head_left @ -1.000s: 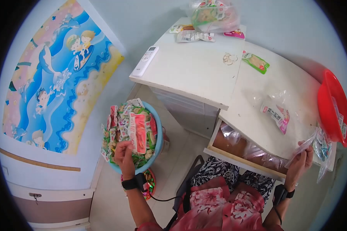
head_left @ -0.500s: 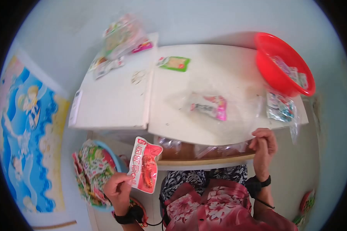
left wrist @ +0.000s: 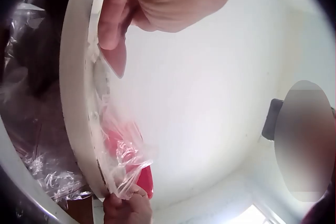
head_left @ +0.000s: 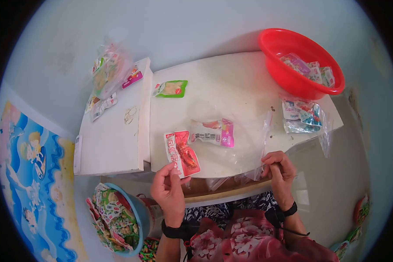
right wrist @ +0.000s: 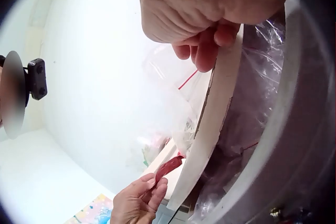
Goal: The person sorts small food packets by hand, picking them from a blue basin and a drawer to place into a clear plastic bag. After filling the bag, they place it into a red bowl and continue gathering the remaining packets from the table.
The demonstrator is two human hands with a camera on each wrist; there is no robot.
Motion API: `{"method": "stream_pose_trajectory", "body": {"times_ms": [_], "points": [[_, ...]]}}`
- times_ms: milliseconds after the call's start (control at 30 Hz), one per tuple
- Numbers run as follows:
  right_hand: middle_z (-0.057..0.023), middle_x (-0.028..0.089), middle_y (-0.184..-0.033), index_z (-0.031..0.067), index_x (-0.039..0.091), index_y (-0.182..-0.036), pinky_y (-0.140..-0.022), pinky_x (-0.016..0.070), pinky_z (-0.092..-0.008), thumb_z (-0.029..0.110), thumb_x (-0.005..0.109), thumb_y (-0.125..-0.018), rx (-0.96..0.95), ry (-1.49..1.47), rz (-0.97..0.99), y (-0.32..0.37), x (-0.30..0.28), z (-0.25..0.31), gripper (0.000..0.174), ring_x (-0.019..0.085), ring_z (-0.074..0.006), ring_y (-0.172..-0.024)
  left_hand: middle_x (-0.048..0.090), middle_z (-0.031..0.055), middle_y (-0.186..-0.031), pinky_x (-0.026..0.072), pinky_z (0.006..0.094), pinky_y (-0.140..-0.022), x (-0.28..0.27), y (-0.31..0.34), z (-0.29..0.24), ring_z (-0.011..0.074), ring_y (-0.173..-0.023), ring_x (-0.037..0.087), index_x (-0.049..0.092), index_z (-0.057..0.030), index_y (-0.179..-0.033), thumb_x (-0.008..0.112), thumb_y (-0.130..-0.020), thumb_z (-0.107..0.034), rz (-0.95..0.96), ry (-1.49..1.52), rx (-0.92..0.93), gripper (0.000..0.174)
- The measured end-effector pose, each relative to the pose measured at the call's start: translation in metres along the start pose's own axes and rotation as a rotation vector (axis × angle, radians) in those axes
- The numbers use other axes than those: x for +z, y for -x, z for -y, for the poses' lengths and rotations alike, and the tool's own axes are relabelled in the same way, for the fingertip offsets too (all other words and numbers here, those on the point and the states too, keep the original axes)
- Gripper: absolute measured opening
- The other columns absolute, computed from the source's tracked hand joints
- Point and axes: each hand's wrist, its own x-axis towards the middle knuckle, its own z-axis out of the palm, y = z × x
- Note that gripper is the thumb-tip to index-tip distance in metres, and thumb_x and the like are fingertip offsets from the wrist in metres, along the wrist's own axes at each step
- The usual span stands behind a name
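In the head view my left hand (head_left: 169,192) pinches a red and white snack packet (head_left: 185,155) by its lower left edge, over the table's front edge. My right hand (head_left: 281,172) grips the edge of a clear zip bag (head_left: 249,148) at the table front. A pink and white snack packet (head_left: 214,132) lies in the bag, just right of the red one. The left wrist view shows the crinkled clear bag (left wrist: 126,153) at the right hand (left wrist: 128,208). From the right wrist, the red packet (right wrist: 169,169) appears edge-on in the left fingers.
A red basin (head_left: 275,65) with several packets stands at the back right, with teal and white packets (head_left: 303,115) before it. A green packet (head_left: 172,88) lies further back. Below the table are an open drawer (head_left: 231,191) of clear bags and a blue tub (head_left: 142,222) full of packets.
My left hand has carried the red packet from over the blue tub up and right to the table front, beside the bag. The right hand keeps near the bag's edge. The head view has turned right.
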Motion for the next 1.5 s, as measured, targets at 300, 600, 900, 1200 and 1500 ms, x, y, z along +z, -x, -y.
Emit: {"method": "stream_pose_trajectory", "body": {"times_ms": [300, 600, 900, 1200, 1500], "points": [[-0.0156, 0.064, -0.106, -0.0018, 0.063, -0.098, -0.063, 0.0497, -0.0245, -0.017, 0.048, -0.091, -0.222, 0.181, 0.018, 0.005, -0.003, 0.007, 0.022, 0.059, -0.0118, -0.068, 0.068, 0.0085, -0.100, 0.0648, 0.0331, -0.066, -0.031, 0.005, 0.010, 0.0142, -0.083, 0.068, 0.066, 0.0048, -0.114, 0.059, -0.104, -0.004, 0.025, 0.068, -0.097, 0.015], [-0.0098, 0.065, -0.113, 0.0014, 0.063, -0.102, -0.063, 0.0383, -0.0210, -0.004, 0.048, -0.097, -0.166, 0.259, -0.088, -0.005, 0.001, -0.008, 0.017, 0.048, -0.0064, -0.068, 0.069, 0.0056, -0.096, 0.0493, 0.0289, -0.087, -0.215, 0.052, 0.013, 0.0124, -0.089, 0.064, 0.067, 0.0007, -0.102, 0.060, -0.088, -0.004, -0.153, 0.227, -0.143, 0.016], [0.0049, 0.050, -0.092, 0.0070, 0.064, -0.111, -0.069, 0.0356, -0.0176, 0.008, 0.051, -0.103, 0.043, 0.218, -0.178, -0.023, -0.013, -0.045, 0.015, 0.043, -0.0047, -0.079, 0.070, 0.0050, -0.098, 0.0537, 0.0227, -0.065, -0.318, 0.093, 0.102, 0.0154, -0.078, 0.074, 0.065, -0.0009, -0.117, 0.060, -0.104, -0.007, -0.834, 0.203, -0.103, 0.015], [0.0024, 0.055, -0.104, 0.0037, 0.063, -0.119, -0.075, 0.0409, -0.0219, 0.012, 0.050, -0.106, 0.036, 0.358, -0.104, -0.032, -0.038, -0.058, 0.021, 0.046, -0.0068, -0.086, 0.070, 0.0032, -0.097, 0.0518, 0.0226, -0.064, -0.346, 0.085, 0.124, 0.0143, -0.081, 0.073, 0.065, -0.0015, -0.122, 0.059, -0.105, -0.010, -0.916, 0.161, -0.163, 0.020], [-0.0077, 0.056, -0.084, -0.0007, 0.062, -0.095, -0.063, 0.0425, -0.0323, 0.013, 0.058, -0.093, 0.090, 0.391, -0.153, -0.014, 0.020, -0.001, 0.015, 0.049, -0.0188, -0.071, 0.069, 0.0081, -0.095, 0.0571, 0.0272, -0.061, -0.367, 0.096, 0.137, 0.0178, -0.082, 0.074, 0.061, 0.0017, -0.129, 0.056, -0.103, -0.007, -0.868, -0.005, -0.276, 0.027]]}}
